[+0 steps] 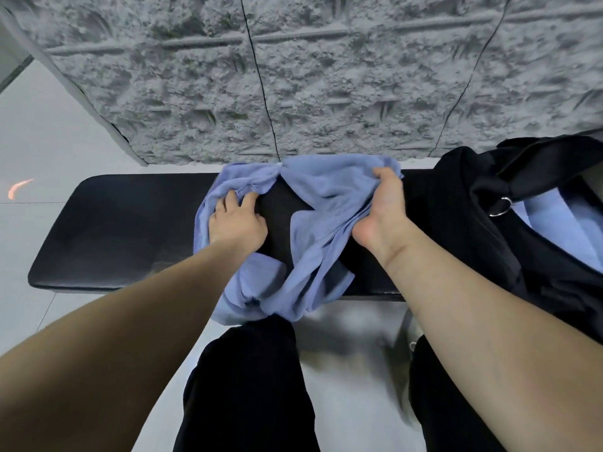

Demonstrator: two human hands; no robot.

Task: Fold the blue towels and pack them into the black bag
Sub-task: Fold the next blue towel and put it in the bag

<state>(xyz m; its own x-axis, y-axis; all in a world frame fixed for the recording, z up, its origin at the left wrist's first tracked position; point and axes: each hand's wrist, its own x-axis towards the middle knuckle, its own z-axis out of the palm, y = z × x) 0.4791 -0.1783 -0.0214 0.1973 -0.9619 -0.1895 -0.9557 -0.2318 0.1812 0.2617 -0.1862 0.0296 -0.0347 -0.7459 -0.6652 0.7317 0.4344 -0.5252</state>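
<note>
**Two hands on one rumpled towel**

One blue towel (326, 203) lay bunched across the black tabletop (124, 230), its lower edge spilling off toward six o'clock, just above the person's dark trouser leg (248, 386). The left hand (236, 223) rested on the cloth at about nine o'clock of the heap, fingers (228, 202) curled into a fold and gripping it. The right hand (386, 207), at three o'clock, held a thick gather of the same towel, fingers wrapped out of sight behind the cloth. The black bag (489, 203) stood open at three o'clock on the tabletop, with pale blue cloth (554, 230) already showing inside, probably a packed towel.

Judging by this, the folding step had barely begun: the towel was not yet flat. Next, the hands would likely need to draw apart, spread the cloth smooth and find its corners.
</note>
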